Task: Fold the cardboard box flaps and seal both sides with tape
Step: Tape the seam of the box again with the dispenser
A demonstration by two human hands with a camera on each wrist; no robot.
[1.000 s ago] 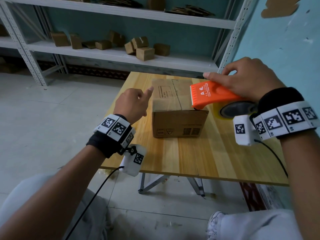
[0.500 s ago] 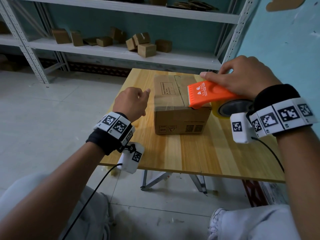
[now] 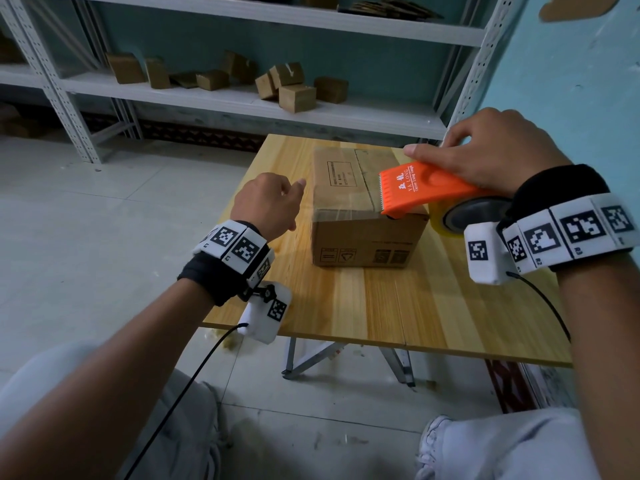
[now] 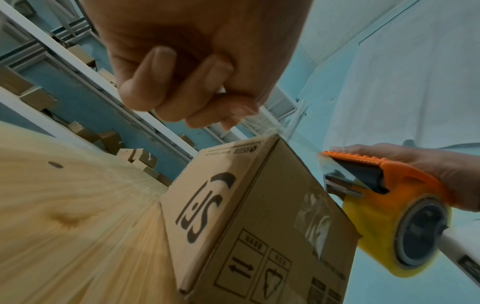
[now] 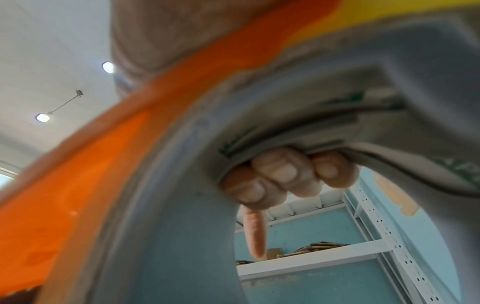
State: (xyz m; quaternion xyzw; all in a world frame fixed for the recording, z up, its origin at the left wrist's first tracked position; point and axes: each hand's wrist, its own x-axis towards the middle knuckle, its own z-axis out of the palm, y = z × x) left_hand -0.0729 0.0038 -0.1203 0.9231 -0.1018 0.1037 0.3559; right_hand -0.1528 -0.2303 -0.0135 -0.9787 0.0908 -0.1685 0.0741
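Note:
A brown cardboard box (image 3: 363,237) stands shut on the wooden table (image 3: 415,306), with clear tape along its top seam and a shiny patch on its front face (image 4: 311,216). My right hand (image 3: 467,157) grips an orange tape dispenser (image 3: 415,188) with a yellowish roll (image 3: 440,220). Its toothed blade sits over the box's near top edge. In the right wrist view the fingers (image 5: 283,174) curl through the roll's core. My left hand (image 3: 273,199) hovers just left of the box top. Its fingers (image 4: 194,92) are curled with nothing plainly in them.
A white metal shelf (image 3: 242,102) behind the table carries several small cardboard boxes (image 3: 296,97). A blue wall (image 3: 571,81) stands close on the right. Tiled floor (image 3: 104,220) lies to the left, and my knees are below the table's near edge.
My left index fingertip has drawn slightly away from the box's left top edge. The dispenser stays at the near end of the seam. The view has shifted a little.

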